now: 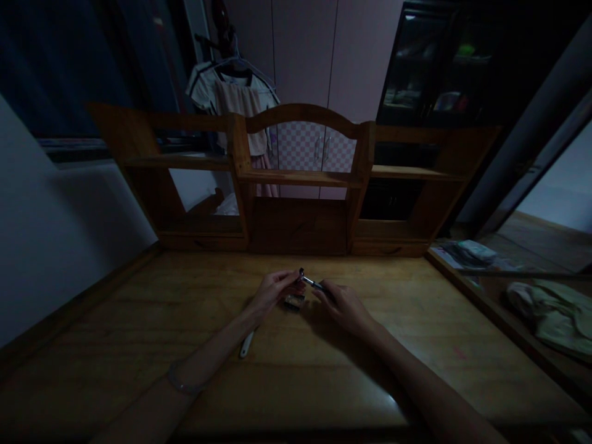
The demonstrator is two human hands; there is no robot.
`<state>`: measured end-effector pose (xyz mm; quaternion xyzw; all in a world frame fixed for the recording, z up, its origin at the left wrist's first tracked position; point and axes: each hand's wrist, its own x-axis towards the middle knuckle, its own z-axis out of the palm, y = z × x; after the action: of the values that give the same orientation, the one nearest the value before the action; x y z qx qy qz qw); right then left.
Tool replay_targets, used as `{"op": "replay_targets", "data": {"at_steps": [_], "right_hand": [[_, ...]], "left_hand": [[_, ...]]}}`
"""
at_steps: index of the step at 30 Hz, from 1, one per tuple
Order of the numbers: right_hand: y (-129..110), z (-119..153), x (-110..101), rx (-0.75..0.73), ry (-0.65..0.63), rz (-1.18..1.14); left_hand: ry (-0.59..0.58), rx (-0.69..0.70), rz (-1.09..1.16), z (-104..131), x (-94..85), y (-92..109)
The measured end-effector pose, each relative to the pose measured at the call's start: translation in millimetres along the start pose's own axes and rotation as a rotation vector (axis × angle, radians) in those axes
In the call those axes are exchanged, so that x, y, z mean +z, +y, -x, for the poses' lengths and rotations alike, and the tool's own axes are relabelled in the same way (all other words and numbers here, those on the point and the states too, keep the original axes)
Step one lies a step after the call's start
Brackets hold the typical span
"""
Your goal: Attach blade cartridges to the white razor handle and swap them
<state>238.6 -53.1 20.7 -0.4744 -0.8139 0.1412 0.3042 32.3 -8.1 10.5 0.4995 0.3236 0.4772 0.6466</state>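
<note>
My right hand (340, 302) is closed around the dark handle of a slim tool (309, 281) with a shiny metal shaft; its exact kind is hard to make out in the dim light. The shaft points up and left toward my left hand (275, 288), whose fingertips pinch a small dark piece (301, 272) at the tool's far end. Just below the fingers, a small dark-and-tan box-like object (294, 301) rests on the wooden desk (370, 370). Partly covered by my left forearm lies a pale, narrow handle (246, 345); its other end is hidden.
A wooden shelf unit (300, 179) with two drawers stands along the desk's back edge. Clothes (238, 92) hang behind it, before a pink wardrobe (303, 55). At right, beyond the desk's raised edge, lie crumpled fabric (562, 314) and a plastic-wrapped item (476, 251).
</note>
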Motion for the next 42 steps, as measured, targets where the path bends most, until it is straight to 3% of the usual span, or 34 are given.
{"op": "replay_targets", "data": {"at_steps": [42], "right_hand": [[0.6, -0.2, 1.5, -0.011, -0.001, -0.022]], "left_hand": [[-0.014, -0.049, 0.079, 1.3, -4.2, 1.1]]}}
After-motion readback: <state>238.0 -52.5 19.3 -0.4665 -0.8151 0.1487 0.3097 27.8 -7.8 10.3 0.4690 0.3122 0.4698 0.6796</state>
